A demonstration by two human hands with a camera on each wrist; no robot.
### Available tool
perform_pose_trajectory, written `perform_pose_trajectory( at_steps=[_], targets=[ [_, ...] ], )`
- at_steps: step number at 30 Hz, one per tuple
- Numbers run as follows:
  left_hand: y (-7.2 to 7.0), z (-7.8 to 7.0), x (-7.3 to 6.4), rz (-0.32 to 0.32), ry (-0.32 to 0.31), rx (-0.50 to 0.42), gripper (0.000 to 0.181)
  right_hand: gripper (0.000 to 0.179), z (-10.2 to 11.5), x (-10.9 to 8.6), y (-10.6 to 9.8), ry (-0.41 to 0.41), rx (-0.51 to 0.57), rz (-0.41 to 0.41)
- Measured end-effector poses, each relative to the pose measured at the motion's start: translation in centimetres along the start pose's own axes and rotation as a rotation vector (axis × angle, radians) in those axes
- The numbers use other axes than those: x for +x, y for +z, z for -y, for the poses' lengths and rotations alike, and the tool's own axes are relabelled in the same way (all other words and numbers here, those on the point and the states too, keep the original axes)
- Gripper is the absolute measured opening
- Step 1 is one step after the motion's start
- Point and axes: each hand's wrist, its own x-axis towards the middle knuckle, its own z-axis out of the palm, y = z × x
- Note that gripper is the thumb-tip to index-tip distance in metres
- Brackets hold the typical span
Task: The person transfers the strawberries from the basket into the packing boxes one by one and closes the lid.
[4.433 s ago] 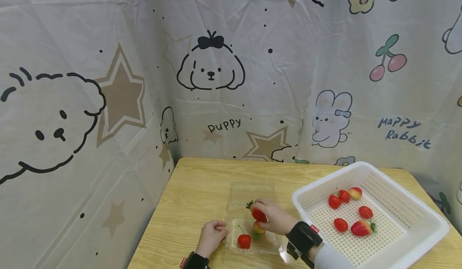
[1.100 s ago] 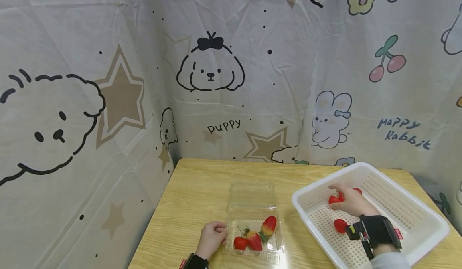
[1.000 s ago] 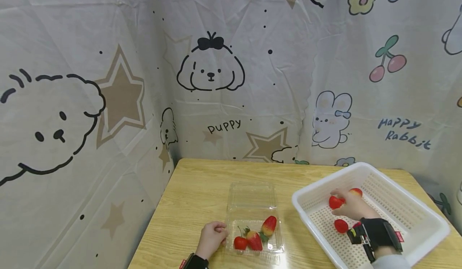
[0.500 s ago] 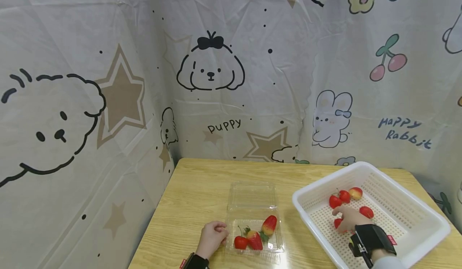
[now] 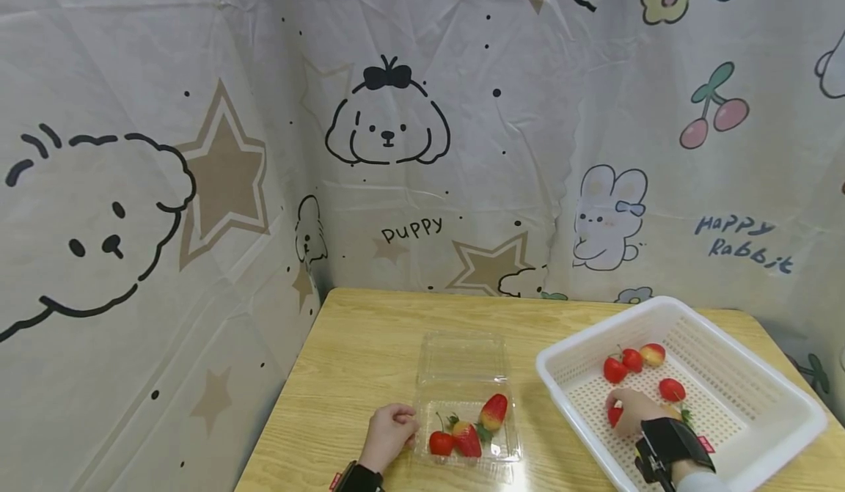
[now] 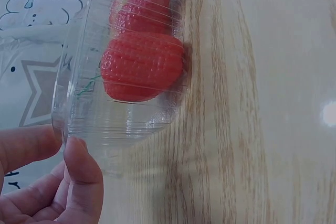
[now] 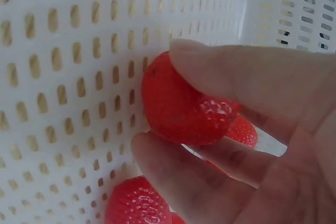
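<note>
Right grip: thumb and fingers of my right hand [image 5: 635, 410] pinch a glossy red fruit [image 7: 178, 106], low in the white perforated basket [image 5: 729, 360]. Left grip: thumb and finger of my left hand [image 5: 388, 433] pinch the left rim of the open clear clamshell [image 5: 462, 360] on the tabletop [image 5: 370, 345]. Judgement: the rounded skin may slip, so I should bear evenly from opposite sides, without squeezing; raise it straight, clear of another red fruit [image 7: 137, 207] close beside my fingers; leave the clamshell unmoved.
</note>
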Motion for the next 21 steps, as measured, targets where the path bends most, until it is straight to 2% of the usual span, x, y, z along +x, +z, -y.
perform_pose_trajectory(
  at_steps=[15,21],
  targets=[
    [0.1,0.1,0.2,-0.001,0.015,0.006,0.022,0.030,-0.3,0.3,0.1,-0.019,-0.009,-0.025],
    [0.1,0.0,0.1,0.003,0.002,0.001,0.023,0.031,1.0,-0.6,-1.6,-0.049,0.017,-0.088]
  ],
)
